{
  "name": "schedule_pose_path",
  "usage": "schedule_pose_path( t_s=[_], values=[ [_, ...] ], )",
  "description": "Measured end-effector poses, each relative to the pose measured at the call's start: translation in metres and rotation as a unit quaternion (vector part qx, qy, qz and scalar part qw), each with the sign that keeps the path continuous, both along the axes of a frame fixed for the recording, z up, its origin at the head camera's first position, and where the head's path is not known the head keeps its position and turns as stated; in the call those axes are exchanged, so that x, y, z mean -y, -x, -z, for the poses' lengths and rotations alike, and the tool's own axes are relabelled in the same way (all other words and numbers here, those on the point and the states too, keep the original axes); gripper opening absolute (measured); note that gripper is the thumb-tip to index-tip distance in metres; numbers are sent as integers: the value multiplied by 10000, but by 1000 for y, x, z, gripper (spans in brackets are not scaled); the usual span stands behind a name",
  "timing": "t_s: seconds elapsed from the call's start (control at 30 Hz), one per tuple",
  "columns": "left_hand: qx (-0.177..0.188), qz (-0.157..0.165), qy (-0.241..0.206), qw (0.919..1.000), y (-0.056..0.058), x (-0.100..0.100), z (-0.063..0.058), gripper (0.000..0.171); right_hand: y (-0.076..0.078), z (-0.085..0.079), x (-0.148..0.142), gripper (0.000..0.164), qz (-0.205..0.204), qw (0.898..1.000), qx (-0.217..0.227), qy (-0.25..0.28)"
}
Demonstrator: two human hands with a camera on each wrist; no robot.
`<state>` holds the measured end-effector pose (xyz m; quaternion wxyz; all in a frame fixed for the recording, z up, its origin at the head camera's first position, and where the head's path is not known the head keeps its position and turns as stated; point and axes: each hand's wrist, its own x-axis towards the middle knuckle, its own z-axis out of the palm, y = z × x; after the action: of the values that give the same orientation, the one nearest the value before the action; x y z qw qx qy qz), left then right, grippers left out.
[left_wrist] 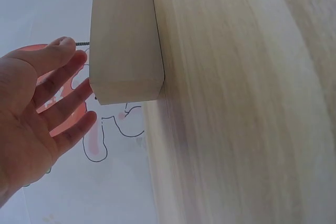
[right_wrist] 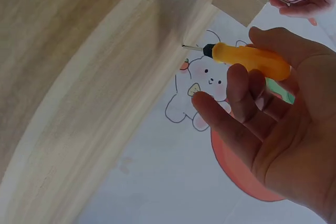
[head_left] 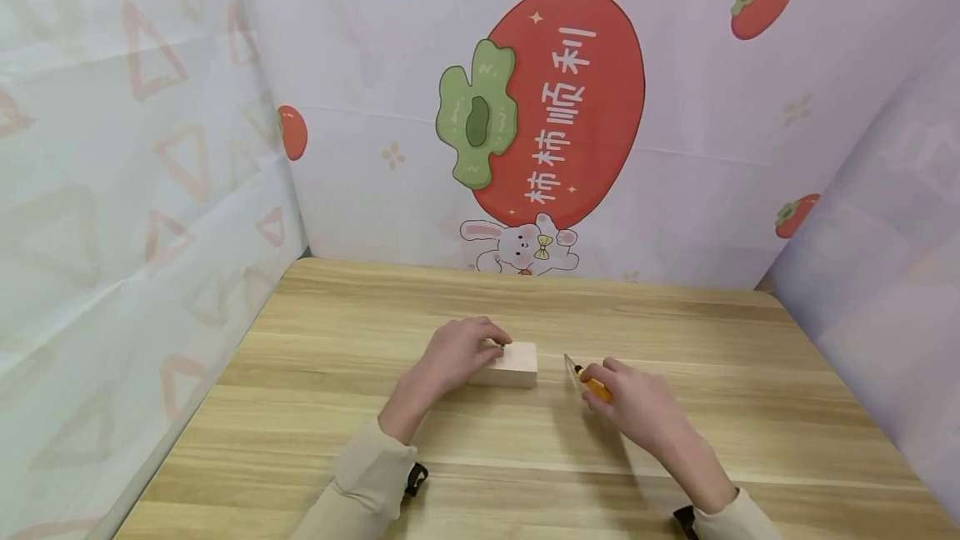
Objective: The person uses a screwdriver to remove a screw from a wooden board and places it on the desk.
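A pale wooden block lies on the table, and my left hand reaches over its left part. Between thumb and forefinger that hand pinches a thin threaded screw, which stands upright on the top of the block; its head is hidden by the fingertips. The other left fingers are spread beside the block. To the right of the block, my right hand holds a small screwdriver by its yellow handle. The metal tip points away from me, toward the far side, apart from block and screw.
The wood-grain table extends around both hands. A cloth backdrop with a persimmon and rabbit print rises along its far edge. Patterned cloth hangs on the left, and more cloth on the right.
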<state>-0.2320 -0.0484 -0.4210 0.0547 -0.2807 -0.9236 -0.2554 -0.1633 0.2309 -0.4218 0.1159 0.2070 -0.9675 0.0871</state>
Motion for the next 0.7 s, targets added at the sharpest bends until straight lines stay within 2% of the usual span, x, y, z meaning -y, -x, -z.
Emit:
schedule_pose_path(
  t_s=[0.2, 0.43, 0.7],
  values=[
    [-153, -102, 96, 9998, 0, -4, 2, 14, -4, 3, -3, 22, 99, 9974, 695, -136],
    [-223, -214, 105, 9995, -1, -8, 1, 12, -5, 6, -9, 28, 12, 9882, 1527, -94],
    [-87, -498, 79, 9987, -4, -11, 0, 9, -4, 9, -10, 27, 43, 9856, 1678, 190]
  ],
)
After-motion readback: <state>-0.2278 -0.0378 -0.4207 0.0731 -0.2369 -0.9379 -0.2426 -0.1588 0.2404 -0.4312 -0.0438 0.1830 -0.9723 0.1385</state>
